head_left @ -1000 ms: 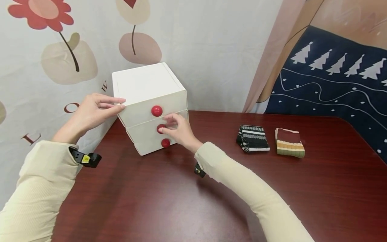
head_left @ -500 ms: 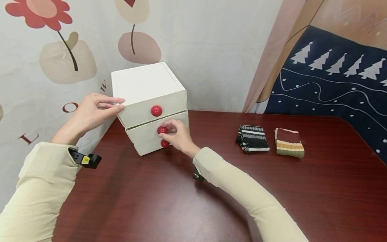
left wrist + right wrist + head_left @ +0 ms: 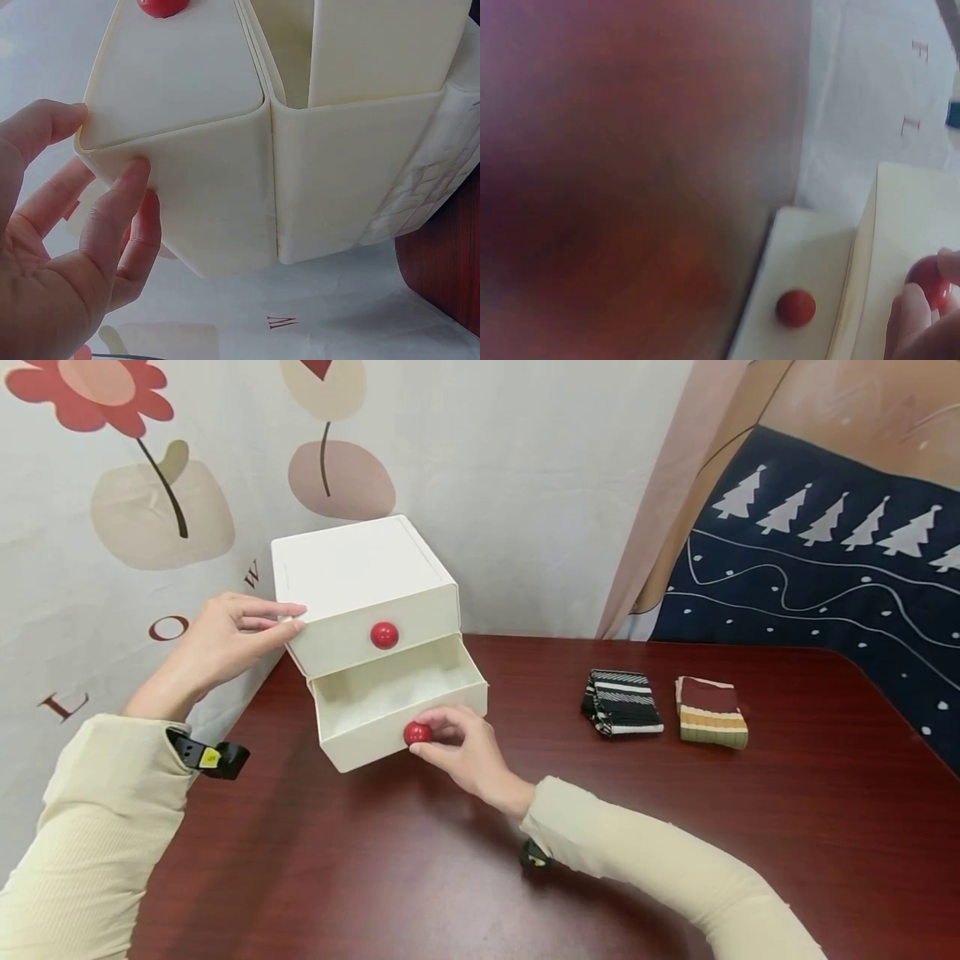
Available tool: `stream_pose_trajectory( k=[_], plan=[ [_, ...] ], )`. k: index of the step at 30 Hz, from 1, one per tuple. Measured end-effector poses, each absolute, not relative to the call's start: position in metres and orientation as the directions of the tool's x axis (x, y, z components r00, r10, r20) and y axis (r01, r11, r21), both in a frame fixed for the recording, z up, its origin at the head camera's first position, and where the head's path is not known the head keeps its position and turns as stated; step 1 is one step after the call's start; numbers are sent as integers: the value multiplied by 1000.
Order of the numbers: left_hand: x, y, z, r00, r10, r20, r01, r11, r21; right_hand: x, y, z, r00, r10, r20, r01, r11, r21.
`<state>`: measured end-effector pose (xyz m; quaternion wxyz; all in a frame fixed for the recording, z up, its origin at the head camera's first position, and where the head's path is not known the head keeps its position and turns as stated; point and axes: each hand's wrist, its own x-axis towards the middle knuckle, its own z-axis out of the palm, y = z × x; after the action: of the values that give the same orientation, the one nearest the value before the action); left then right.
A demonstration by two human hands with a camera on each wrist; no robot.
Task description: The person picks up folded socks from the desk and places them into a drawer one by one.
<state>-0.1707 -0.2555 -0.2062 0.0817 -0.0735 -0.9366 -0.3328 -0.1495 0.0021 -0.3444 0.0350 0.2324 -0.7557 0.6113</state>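
White cabinet (image 3: pixel 367 564), edge (image 3: pixel 330 617) in left hand (image 3: pixel 225 635), drawer (image 3: pixel 371 743) jutting — knob (image 3: pixel 417 733) in right hand (image 3: pixel 474 753)

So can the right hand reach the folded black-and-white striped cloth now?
Probably, once free: the right hand pinches the round red knob on the open white drawer, but nothing visible blocks its way to the cloth.

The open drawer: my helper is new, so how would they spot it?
On the dark red table stands a white cabinet. Its middle drawer has a red knob pinched by the right hand. Unlike the top drawer and bottom drawer, it juts forward, showing its inside.
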Motion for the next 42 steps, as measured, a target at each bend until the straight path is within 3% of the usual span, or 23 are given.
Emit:
stream_pose_trajectory(
  k=[9,22,30,35,42],
  plan=[
    [-169,-254,-204,-979,73,190,176,775,607,-120,19,-346,-898,-314,309,-347,71,-935],
    [-172,-254,-203,-976,81,200,185,791,583,-107,26,-356,-888,-339,310,-330,3,-944],
    [-172,-255,-204,-974,89,210,199,784,588,-107,54,-343,-805,-538,249,-272,-38,-961],
    [-171,-254,-206,-972,97,214,207,784,586,-113,99,-334,-769,-574,281,-354,16,-935],
    [-169,-255,-206,-972,92,218,205,785,585,-145,176,-306,-799,-553,235,-434,260,-863]
  ],
)
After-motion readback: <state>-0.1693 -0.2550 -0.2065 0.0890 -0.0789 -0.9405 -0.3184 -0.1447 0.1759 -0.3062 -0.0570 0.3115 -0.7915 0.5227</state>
